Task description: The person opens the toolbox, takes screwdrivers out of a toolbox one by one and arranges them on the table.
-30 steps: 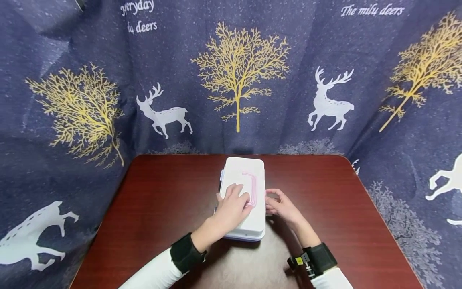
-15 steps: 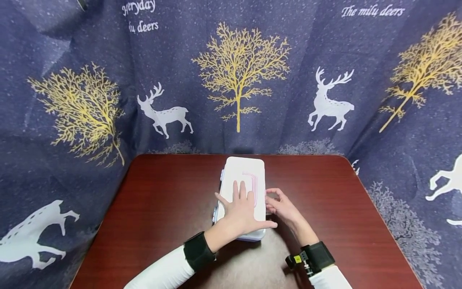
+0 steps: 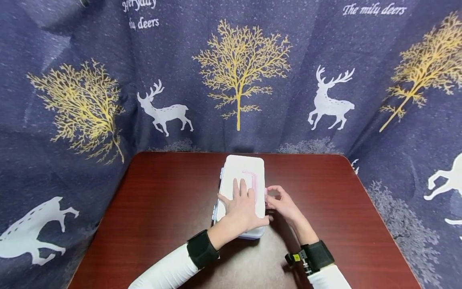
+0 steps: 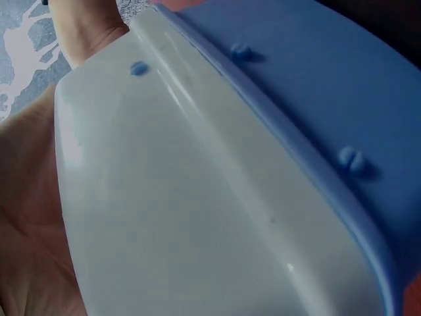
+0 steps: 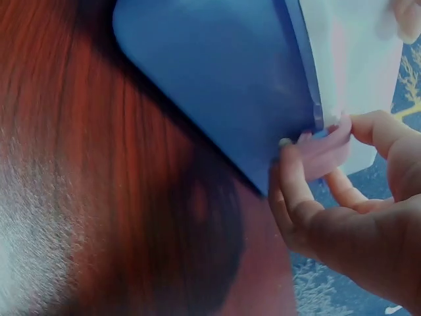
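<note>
A plastic storage box with a white lid and a blue base lies on the table. My left hand rests on the lid with fingers spread, its thumb reaching over the near right edge. Beside its fingertips, a pink folding handle lies flat in the lid. At the box's right side, my right hand pinches a pink latch between thumb and fingers, where lid and base meet. The left wrist view shows the lid's near end close up, lid and base together.
The brown wooden table runs out on both sides of the box. Light blue hinges line the box's left side. A dark blue curtain printed with deer and trees hangs behind the table's far edge.
My left hand has gone from loosely bent beside the pink handle to spread out lower on the lid, and its thumb has drawn in slightly. The right hand has stayed at the latch.
</note>
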`<action>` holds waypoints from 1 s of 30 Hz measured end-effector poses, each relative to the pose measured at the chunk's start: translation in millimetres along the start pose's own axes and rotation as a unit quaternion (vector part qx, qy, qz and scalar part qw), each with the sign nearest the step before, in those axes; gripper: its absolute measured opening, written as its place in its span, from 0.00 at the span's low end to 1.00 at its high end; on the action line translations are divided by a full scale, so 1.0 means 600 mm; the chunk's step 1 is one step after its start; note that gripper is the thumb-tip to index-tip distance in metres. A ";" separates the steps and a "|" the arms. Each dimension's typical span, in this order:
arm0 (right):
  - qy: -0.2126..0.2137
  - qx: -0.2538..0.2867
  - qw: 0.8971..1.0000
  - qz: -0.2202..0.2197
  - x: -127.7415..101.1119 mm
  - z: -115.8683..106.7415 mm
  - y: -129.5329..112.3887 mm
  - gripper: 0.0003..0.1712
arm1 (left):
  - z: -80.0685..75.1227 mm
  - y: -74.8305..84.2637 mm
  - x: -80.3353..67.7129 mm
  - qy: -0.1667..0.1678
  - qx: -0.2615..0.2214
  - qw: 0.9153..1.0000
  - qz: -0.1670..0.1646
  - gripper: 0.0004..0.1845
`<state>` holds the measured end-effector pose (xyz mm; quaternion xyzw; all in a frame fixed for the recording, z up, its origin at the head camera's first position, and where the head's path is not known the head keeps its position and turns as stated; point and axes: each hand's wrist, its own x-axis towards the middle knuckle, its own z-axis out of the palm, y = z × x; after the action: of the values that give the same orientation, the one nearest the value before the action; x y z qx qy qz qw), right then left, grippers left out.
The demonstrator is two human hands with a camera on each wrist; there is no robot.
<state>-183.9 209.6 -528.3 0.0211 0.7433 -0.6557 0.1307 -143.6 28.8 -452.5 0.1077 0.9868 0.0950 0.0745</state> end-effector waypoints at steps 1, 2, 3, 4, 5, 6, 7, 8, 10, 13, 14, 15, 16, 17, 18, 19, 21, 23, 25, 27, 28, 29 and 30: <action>0.003 -0.014 1.000 -0.004 -0.001 0.001 -0.003 0.23 | -0.001 -0.001 0.000 0.001 -0.002 1.000 -0.002 0.61; 0.002 -0.023 1.000 -0.008 -0.002 0.002 -0.007 0.24 | -0.002 -0.002 0.000 0.001 -0.006 1.000 -0.004 0.61; 0.002 -0.027 1.000 -0.009 -0.002 0.003 -0.009 0.24 | -0.003 -0.003 0.000 0.002 -0.008 1.000 -0.005 0.61; 0.001 -0.030 1.000 -0.009 -0.002 0.003 -0.011 0.24 | -0.003 -0.004 0.000 0.003 -0.010 1.000 -0.005 0.61; 0.002 -0.031 0.999 -0.008 -0.004 0.003 -0.012 0.25 | -0.005 -0.004 0.000 0.003 -0.015 1.000 -0.004 0.61; 0.004 -0.031 0.999 -0.007 -0.005 0.003 -0.013 0.25 | -0.006 -0.005 0.000 0.003 -0.019 1.000 -0.004 0.62; 0.009 -0.029 1.000 -0.004 -0.007 0.002 -0.012 0.25 | -0.008 -0.006 0.000 0.004 -0.026 1.000 -0.003 0.62; 0.010 -0.026 1.000 -0.002 -0.008 0.002 -0.010 0.25 | -0.008 -0.007 0.000 0.007 -0.032 0.999 -0.003 0.62; 0.012 -0.020 1.000 0.000 -0.011 0.003 -0.006 0.25 | -0.012 -0.011 -0.001 0.010 -0.046 0.999 -0.003 0.61; 0.016 0.000 1.000 -0.002 -0.015 0.008 0.000 0.26 | -0.018 -0.019 -0.004 0.019 -0.075 0.997 0.001 0.57; 0.017 0.007 1.000 -0.003 -0.016 0.009 0.001 0.26 | -0.020 -0.023 -0.005 0.024 -0.086 0.996 0.005 0.55; 0.019 0.012 1.000 -0.005 -0.016 0.010 0.003 0.26 | -0.024 -0.026 -0.006 0.027 -0.099 0.995 0.008 0.54; 0.019 0.018 1.000 -0.006 -0.015 0.011 0.005 0.26 | -0.028 -0.031 -0.007 0.030 -0.113 0.993 0.013 0.53; 0.019 0.022 1.000 -0.007 -0.014 0.012 0.007 0.25 | -0.030 -0.036 -0.008 0.032 -0.124 0.992 0.017 0.52; 0.019 0.027 0.999 -0.007 -0.013 0.014 0.008 0.25 | -0.033 -0.042 -0.010 0.032 -0.137 0.990 0.019 0.52; 0.015 0.030 0.999 -0.009 -0.012 0.015 0.009 0.25 | -0.037 -0.047 -0.012 0.031 -0.148 0.988 0.021 0.51; 0.007 0.033 0.999 -0.011 -0.011 0.016 0.012 0.25 | -0.046 -0.058 -0.017 0.027 -0.173 0.984 0.023 0.53; 0.001 0.038 0.999 -0.010 -0.011 0.017 0.015 0.25 | -0.052 -0.068 -0.022 0.019 -0.191 0.981 0.023 0.56; 0.008 0.034 0.999 -0.012 -0.011 0.017 0.017 0.23 | -0.058 -0.076 -0.026 0.011 -0.207 0.978 0.023 0.59; 0.022 0.024 0.999 -0.016 -0.011 0.017 0.019 0.21 | -0.061 -0.083 -0.028 0.007 -0.219 0.975 0.025 0.60; 0.029 0.011 0.999 -0.020 -0.011 0.017 0.019 0.21 | -0.062 -0.086 -0.029 0.005 -0.221 0.975 0.025 0.60; 0.040 -0.006 0.999 -0.024 -0.011 0.017 0.018 0.20 | -0.063 -0.089 -0.029 0.004 -0.225 0.974 0.025 0.59; 0.046 -0.021 0.998 -0.029 -0.011 0.017 0.017 0.20 | -0.064 -0.092 -0.029 0.005 -0.232 0.972 0.025 0.59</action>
<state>-174.0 201.9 -538.0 0.0269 0.7622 -0.6421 0.0771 -144.0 -34.9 -423.9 0.1120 0.9351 0.3240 0.0902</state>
